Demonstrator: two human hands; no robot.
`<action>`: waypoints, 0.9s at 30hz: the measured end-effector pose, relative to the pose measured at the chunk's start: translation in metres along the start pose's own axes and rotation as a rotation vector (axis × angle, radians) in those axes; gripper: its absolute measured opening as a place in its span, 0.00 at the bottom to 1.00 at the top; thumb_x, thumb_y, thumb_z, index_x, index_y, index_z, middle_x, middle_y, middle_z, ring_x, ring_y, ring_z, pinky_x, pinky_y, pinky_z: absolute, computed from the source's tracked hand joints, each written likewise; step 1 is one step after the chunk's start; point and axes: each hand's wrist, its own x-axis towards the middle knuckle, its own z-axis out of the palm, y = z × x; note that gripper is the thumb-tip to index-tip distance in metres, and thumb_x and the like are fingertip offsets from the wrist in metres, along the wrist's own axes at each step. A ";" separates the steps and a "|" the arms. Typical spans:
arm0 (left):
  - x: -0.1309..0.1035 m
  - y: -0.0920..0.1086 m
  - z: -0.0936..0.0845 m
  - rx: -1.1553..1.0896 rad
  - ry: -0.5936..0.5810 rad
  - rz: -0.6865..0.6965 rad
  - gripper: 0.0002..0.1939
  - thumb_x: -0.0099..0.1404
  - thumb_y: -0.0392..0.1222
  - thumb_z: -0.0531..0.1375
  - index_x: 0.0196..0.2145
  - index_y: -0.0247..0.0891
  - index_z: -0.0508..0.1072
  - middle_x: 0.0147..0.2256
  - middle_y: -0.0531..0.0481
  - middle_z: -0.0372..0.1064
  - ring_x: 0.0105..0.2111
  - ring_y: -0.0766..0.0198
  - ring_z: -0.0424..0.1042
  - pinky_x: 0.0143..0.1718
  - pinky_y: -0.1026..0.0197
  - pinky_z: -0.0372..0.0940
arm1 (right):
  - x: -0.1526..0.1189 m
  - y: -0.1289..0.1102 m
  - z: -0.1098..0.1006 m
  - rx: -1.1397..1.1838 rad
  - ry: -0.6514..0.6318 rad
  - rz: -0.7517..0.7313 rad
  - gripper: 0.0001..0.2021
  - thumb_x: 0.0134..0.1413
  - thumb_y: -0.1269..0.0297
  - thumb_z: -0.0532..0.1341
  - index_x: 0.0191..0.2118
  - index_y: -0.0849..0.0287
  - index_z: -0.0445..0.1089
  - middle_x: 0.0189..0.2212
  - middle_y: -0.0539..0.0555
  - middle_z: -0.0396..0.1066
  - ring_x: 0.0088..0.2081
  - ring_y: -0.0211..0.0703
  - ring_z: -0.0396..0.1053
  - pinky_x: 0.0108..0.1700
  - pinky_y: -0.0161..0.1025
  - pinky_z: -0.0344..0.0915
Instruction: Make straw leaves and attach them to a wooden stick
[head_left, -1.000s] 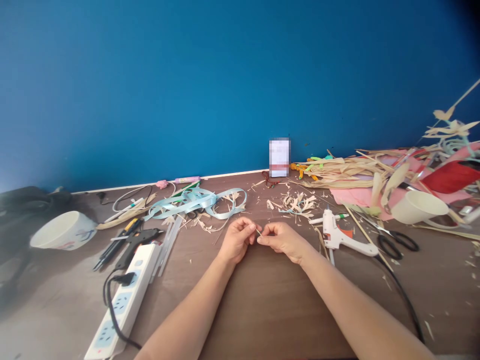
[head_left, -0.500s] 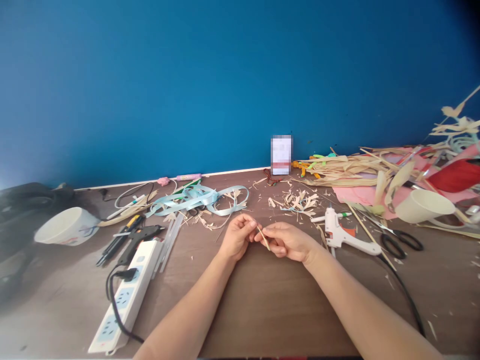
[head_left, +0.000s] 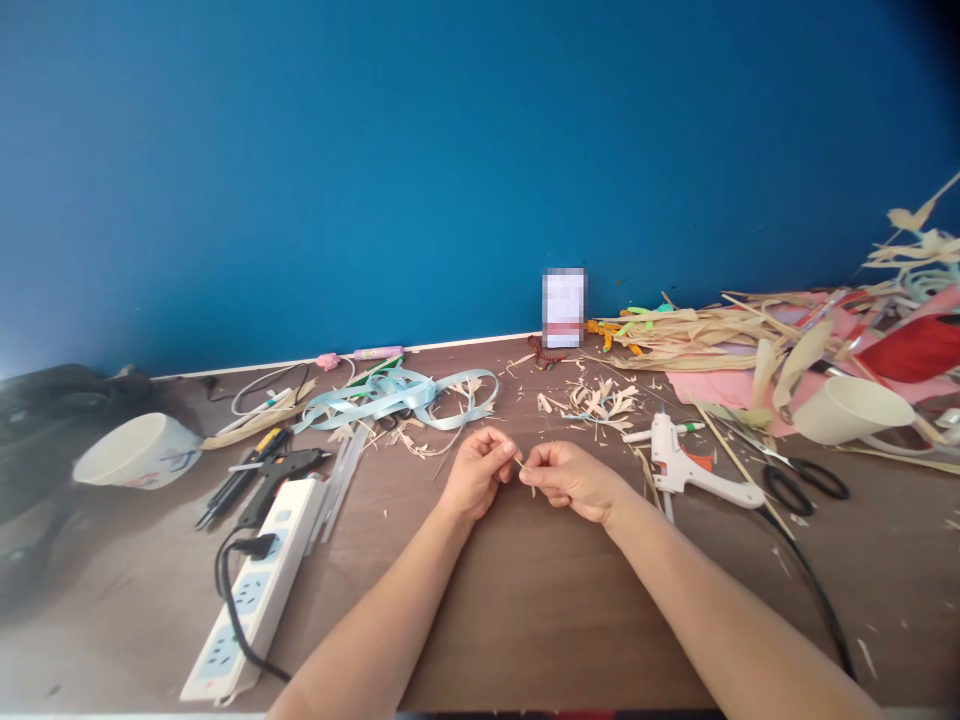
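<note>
Over the middle of the brown table, my left hand (head_left: 478,474) pinches one end of a thin pale strip (head_left: 519,463), thumb against forefinger. My right hand (head_left: 576,482) grips the same strip close by with its thumb and fingers, and a short tail of it shows below those fingers. Most of the strip is hidden by the fingers. Beyond the hands lie pale husk-like scraps (head_left: 606,403) and a looped light-blue ribbon (head_left: 390,397). A white glue gun (head_left: 694,470) rests just right of my right hand.
At left are a white power strip (head_left: 251,595), a black glue gun (head_left: 279,478), clear glue sticks (head_left: 337,485) and a white bowl (head_left: 139,455). To the right lie black-handled scissors (head_left: 806,480), a white cup (head_left: 851,412) and a heap of pale husk strips (head_left: 697,340) against the blue wall (head_left: 450,180).
My right thumb and fingers have closed over the part of the strip that stuck out before, so less of it shows. My left hand has stayed in place.
</note>
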 end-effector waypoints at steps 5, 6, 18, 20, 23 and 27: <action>-0.001 0.000 0.001 0.000 -0.008 0.012 0.10 0.51 0.38 0.61 0.23 0.33 0.62 0.21 0.54 0.66 0.14 0.77 0.55 0.16 0.71 0.49 | -0.001 0.001 0.004 -0.128 0.099 -0.018 0.14 0.36 0.63 0.64 0.20 0.60 0.56 0.13 0.40 0.51 0.15 0.25 0.44 0.16 0.28 0.38; -0.001 0.000 0.001 0.000 -0.013 0.013 0.10 0.52 0.38 0.61 0.23 0.33 0.62 0.21 0.53 0.67 0.14 0.77 0.55 0.16 0.71 0.49 | -0.001 0.001 0.005 -0.169 0.122 -0.027 0.13 0.36 0.63 0.64 0.20 0.60 0.56 0.14 0.41 0.51 0.15 0.26 0.44 0.16 0.28 0.39; -0.002 0.001 0.000 -0.018 -0.069 -0.024 0.10 0.55 0.40 0.59 0.26 0.34 0.60 0.21 0.52 0.68 0.12 0.77 0.57 0.14 0.73 0.52 | -0.002 0.002 0.010 -0.423 0.199 -0.115 0.13 0.38 0.63 0.62 0.20 0.59 0.56 0.15 0.42 0.55 0.16 0.27 0.48 0.17 0.28 0.45; -0.003 0.002 0.001 -0.029 -0.085 -0.030 0.10 0.55 0.40 0.58 0.26 0.34 0.59 0.21 0.54 0.67 0.12 0.77 0.58 0.14 0.73 0.52 | -0.003 0.002 0.011 -0.383 0.132 -0.095 0.13 0.40 0.62 0.62 0.21 0.59 0.55 0.14 0.42 0.57 0.14 0.27 0.50 0.16 0.28 0.45; -0.003 0.003 0.001 -0.045 -0.093 -0.046 0.11 0.55 0.41 0.58 0.26 0.35 0.58 0.20 0.56 0.65 0.12 0.77 0.59 0.13 0.74 0.53 | -0.003 0.002 0.010 -0.336 0.061 -0.097 0.13 0.40 0.63 0.62 0.21 0.58 0.55 0.12 0.42 0.58 0.13 0.29 0.53 0.15 0.28 0.48; -0.002 0.004 -0.001 -0.060 -0.090 -0.056 0.11 0.56 0.42 0.58 0.27 0.36 0.57 0.19 0.57 0.64 0.11 0.74 0.61 0.12 0.73 0.55 | -0.003 0.003 0.008 -0.340 0.029 -0.118 0.12 0.40 0.64 0.62 0.21 0.59 0.55 0.10 0.42 0.58 0.13 0.30 0.55 0.17 0.29 0.51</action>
